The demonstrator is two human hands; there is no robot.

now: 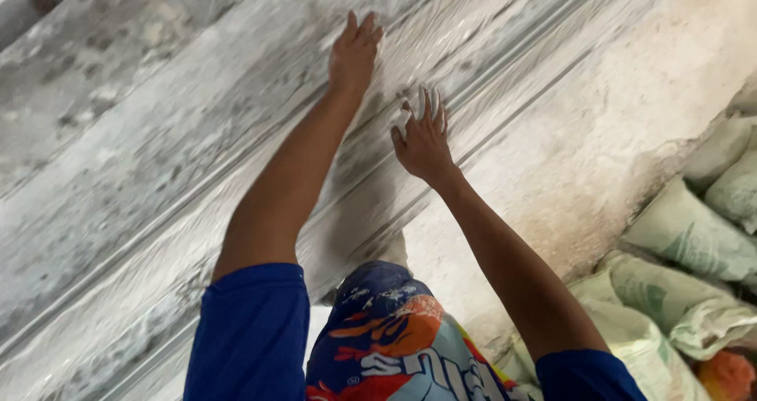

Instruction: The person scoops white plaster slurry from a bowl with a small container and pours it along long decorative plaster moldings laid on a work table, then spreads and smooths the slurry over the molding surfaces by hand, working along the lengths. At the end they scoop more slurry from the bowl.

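Both hands are pressing flat, fingers spread and gripping nothing: left hand higher on the grooved grey surface, right hand lower. Sacks are crowding the right edge, partly cut off.

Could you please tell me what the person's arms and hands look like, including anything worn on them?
Both arms are bare from short royal-blue fabric sleeves down. The left hand and right hand wear no gloves, rings, watch or bands that show.

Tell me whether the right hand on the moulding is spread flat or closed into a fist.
Spread. The right hand lies on the grey moulded plaster surface with its fingers splayed apart and extended, none curled into the palm.
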